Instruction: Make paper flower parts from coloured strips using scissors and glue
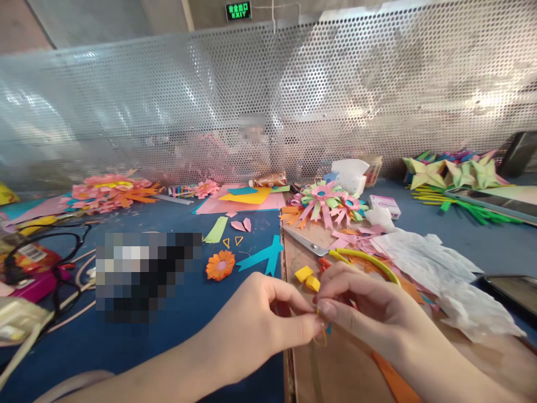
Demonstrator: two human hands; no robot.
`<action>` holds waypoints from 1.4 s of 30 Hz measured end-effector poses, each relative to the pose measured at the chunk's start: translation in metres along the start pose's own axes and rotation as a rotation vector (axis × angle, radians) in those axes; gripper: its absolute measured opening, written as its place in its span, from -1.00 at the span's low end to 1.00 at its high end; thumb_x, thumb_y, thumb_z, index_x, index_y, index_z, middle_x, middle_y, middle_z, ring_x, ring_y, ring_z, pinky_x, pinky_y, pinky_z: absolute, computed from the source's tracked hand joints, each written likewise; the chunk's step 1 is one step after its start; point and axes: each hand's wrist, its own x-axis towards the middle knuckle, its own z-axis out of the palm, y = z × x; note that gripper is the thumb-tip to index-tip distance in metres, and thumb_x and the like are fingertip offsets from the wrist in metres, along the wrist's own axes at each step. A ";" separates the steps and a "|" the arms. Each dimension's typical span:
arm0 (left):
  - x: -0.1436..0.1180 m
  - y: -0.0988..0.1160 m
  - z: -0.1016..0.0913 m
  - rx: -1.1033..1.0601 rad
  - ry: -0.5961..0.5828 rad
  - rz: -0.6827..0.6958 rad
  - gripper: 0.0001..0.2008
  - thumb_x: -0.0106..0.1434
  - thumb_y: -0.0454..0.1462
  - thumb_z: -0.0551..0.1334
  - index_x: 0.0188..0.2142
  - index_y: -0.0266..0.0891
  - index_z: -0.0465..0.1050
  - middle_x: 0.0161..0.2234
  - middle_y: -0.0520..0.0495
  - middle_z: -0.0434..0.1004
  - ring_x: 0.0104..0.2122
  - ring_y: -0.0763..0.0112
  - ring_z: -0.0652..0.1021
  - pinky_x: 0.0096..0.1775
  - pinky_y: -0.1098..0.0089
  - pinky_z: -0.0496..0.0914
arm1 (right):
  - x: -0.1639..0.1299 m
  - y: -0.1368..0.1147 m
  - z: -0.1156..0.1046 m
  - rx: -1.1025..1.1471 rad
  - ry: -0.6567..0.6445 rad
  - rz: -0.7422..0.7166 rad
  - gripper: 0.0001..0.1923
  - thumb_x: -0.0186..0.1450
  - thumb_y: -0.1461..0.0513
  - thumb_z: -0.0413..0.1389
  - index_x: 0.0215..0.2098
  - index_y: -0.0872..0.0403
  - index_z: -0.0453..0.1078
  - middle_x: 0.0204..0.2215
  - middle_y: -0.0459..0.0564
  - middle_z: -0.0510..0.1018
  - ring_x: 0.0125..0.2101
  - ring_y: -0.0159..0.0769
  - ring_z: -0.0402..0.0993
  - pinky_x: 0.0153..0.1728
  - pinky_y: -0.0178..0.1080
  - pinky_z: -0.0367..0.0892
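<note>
My left hand (255,319) and my right hand (364,310) meet at the fingertips low in the middle of the view, pinching a small thin yellow paper strip (321,337) between them; a loop of it hangs below the thumbs. Just beyond the fingers lie two small folded yellow paper pieces (307,278) and yellow-handled scissors (356,257) on a brown board (335,369). An orange paper flower (220,265) and a teal paper arrow shape (264,254) rest on the blue table (176,336) ahead of my left hand.
Pink and green paper flowers (325,201) sit behind the board, with crumpled white paper (423,257) at right. Pink-orange paper flowers (109,190) lie far left, green-yellow folded stars (453,170) far right. A perforated metal screen (268,101) backs the table; a person sits behind it.
</note>
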 end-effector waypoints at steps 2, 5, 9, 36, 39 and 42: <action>0.000 0.000 0.000 0.009 0.005 -0.007 -0.75 0.07 -0.15 0.25 -0.45 -0.32 0.54 -0.49 -0.03 0.49 -0.47 0.45 0.38 -0.43 0.46 0.19 | 0.000 0.001 0.000 -0.043 -0.022 -0.018 -0.83 0.20 0.12 0.15 -0.47 0.02 0.47 -0.43 -0.07 0.41 -0.36 -0.35 0.34 -0.32 -0.31 0.26; 0.000 -0.004 0.000 0.032 0.013 -0.001 -0.73 0.08 -0.11 0.24 -0.45 -0.30 0.53 -0.50 0.00 0.46 -0.49 0.47 0.35 -0.45 0.47 0.15 | -0.001 0.002 -0.001 -0.114 -0.036 -0.032 -0.82 0.23 0.12 0.11 -0.46 0.00 0.47 -0.44 -0.08 0.39 -0.38 -0.35 0.33 -0.33 -0.30 0.25; 0.002 -0.012 0.001 0.081 0.036 0.042 -0.70 0.07 -0.04 0.25 -0.43 -0.25 0.53 -0.57 0.08 0.34 -0.55 0.54 0.25 -0.52 0.50 0.08 | -0.003 0.003 -0.002 -0.205 -0.037 -0.056 -0.78 0.27 0.12 0.05 -0.46 0.02 0.42 -0.46 -0.09 0.35 -0.41 -0.37 0.31 -0.38 -0.31 0.22; 0.002 -0.008 -0.002 -0.394 -0.146 0.133 -0.79 0.18 -0.23 0.26 -0.25 -0.30 0.58 -0.43 -0.11 0.55 -0.39 0.46 0.50 -0.43 0.55 0.32 | -0.015 0.012 -0.015 -0.876 0.076 -0.839 -0.56 0.24 0.37 0.09 0.06 -0.07 0.28 -0.19 -0.05 0.54 -0.27 -0.24 0.41 -0.26 -0.19 0.32; 0.001 -0.010 -0.002 -0.374 -0.118 0.129 -0.81 0.16 -0.22 0.27 -0.34 -0.31 0.59 -0.44 -0.08 0.55 -0.42 0.49 0.50 -0.44 0.56 0.32 | -0.011 0.008 -0.015 -0.818 0.090 -0.877 -0.59 0.17 0.44 0.10 -0.03 0.07 0.31 -0.21 0.03 0.47 -0.21 -0.22 0.36 -0.25 -0.17 0.31; 0.001 -0.008 -0.002 -0.310 -0.104 0.106 -0.79 0.15 -0.19 0.27 -0.34 -0.31 0.58 -0.38 -0.09 0.57 -0.42 0.47 0.51 -0.45 0.54 0.31 | -0.008 0.005 -0.013 -0.710 0.187 -0.768 -0.73 0.20 0.44 0.06 -0.16 0.09 0.34 -0.26 0.02 0.41 -0.20 -0.27 0.33 -0.25 -0.22 0.30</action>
